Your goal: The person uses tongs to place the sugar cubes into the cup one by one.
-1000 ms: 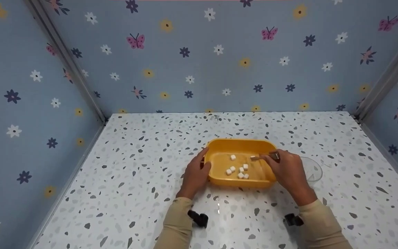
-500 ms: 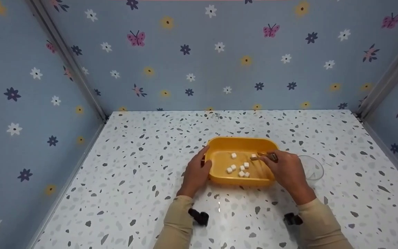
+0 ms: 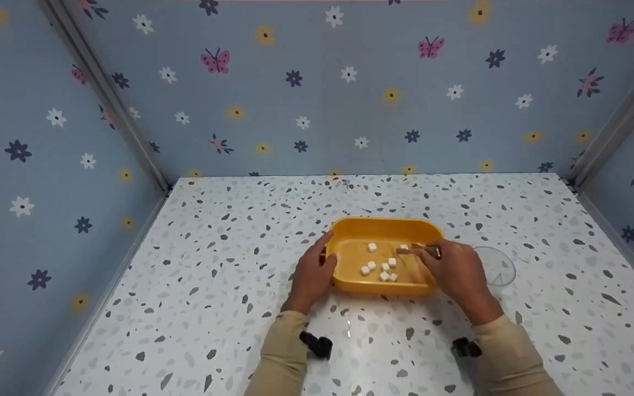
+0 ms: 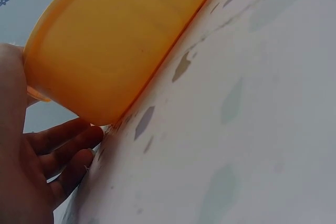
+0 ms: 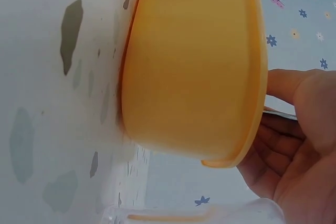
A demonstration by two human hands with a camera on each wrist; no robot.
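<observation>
In the head view a yellow plastic tub (image 3: 386,288) stands on the table with several small white cubes (image 3: 385,267) on its floor. My left hand (image 3: 312,274) grips the tub's left end, thumb at the rim; the left wrist view shows its other fingers (image 4: 65,153) loosely bent beside the tub's end wall. Over the right end, my right hand (image 3: 460,272) pinches a pair of metal tweezers (image 3: 432,252). Their tips point left into the tub, right at a single white cube (image 3: 404,247). The right wrist view shows only a thin metal edge (image 5: 281,114) of them; the tub wall hides the tips.
A clear round container (image 3: 501,267) stands just right of the tub, partly behind my right hand. Speckled white table (image 3: 229,286) surrounds both. Flower-patterned panels (image 3: 317,93) rise at the back and sides.
The tweezers' tips have shifted slightly around the cube at the tub's right. Both hands, the tub and the other cubes keep their places; the head view has tilted a little.
</observation>
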